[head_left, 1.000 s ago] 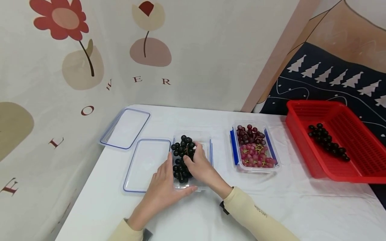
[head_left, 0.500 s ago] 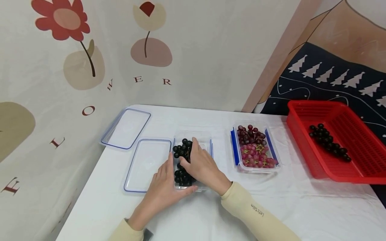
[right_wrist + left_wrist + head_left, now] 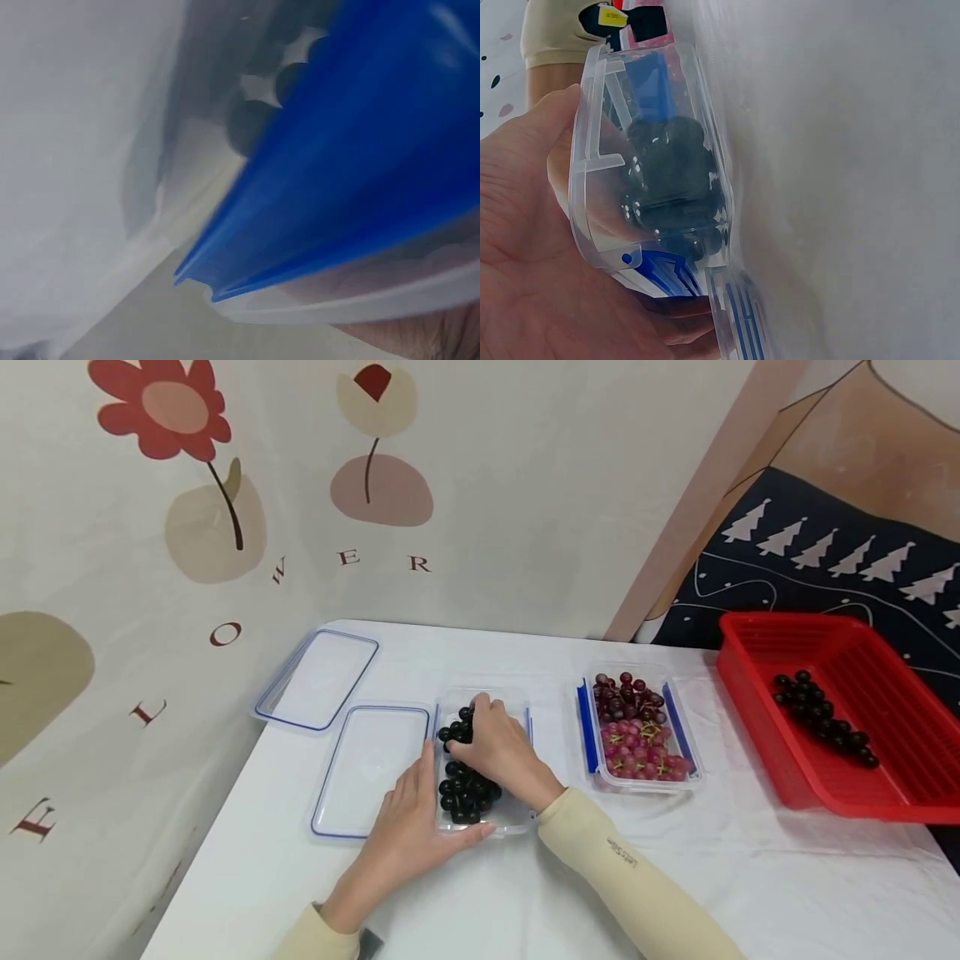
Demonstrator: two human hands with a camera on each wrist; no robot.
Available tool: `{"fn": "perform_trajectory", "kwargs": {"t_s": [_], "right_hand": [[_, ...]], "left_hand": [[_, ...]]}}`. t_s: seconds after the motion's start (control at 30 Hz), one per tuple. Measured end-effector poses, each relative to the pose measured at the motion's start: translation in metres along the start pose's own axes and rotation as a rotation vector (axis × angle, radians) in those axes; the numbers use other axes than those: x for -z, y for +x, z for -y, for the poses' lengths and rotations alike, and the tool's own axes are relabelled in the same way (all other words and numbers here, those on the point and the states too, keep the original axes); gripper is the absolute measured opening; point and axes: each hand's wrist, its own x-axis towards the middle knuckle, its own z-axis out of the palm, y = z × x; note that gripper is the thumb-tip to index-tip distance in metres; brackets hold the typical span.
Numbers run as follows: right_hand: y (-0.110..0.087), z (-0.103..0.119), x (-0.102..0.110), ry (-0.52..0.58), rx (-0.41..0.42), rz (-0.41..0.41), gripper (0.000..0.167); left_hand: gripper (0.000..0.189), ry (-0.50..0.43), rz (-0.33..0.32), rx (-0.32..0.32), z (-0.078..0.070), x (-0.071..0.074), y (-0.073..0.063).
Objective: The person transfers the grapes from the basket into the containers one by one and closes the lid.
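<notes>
My left hand (image 3: 408, 827) rests around the near left corner of a clear plastic container (image 3: 523, 818). Its fingers lie along the left side, and its thumb lies along the front. Inside the container is a lower clump of black grapes (image 3: 467, 797), also visible through the wall in the left wrist view. Reaching into the far part, my right hand (image 3: 498, 745) holds an upper bunch of black grapes (image 3: 454, 732) between thumb and fingers. The fingertips are partly hidden. A blue side clip (image 3: 360, 150) fills much of the right wrist view.
A second clear container (image 3: 606, 785) holds dark red grapes (image 3: 628, 700) and pink grapes (image 3: 637, 750). Farther right stands a red basket (image 3: 765, 768) with a black grape bunch (image 3: 825, 718). Two blue-rimmed lids (image 3: 371, 772) (image 3: 322, 677) lie on the left.
My right hand has moved slightly farther in over the upper grapes, uncovering more of the lower clump. My left hand stays at the container's corner.
</notes>
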Motion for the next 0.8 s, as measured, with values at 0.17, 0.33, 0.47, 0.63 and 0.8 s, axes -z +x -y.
{"fn": "perform_trajectory", "kwargs": {"t_s": [0.17,0.33,0.47,0.63,0.8], "right_hand": [[0.007,-0.001,-0.007,0.001,-0.043,-0.089,0.061],[0.012,0.002,-0.010,0.060,0.003,-0.114,0.062],[0.014,0.007,-0.013,0.143,0.016,-0.061,0.061],[-0.001,0.016,-0.006,0.243,0.005,0.114,0.071],[-0.022,0.013,0.003,0.259,0.093,0.151,0.065]], "left_hand": [[0.140,-0.001,0.010,0.010,-0.002,0.001,-0.001],[0.139,0.000,0.023,0.024,-0.003,0.002,-0.001],[0.139,0.002,0.022,0.019,-0.001,0.003,-0.001],[0.138,-0.016,0.027,0.023,0.001,0.002,-0.001],[0.138,-0.017,0.016,0.028,0.001,0.002,0.000]]}}
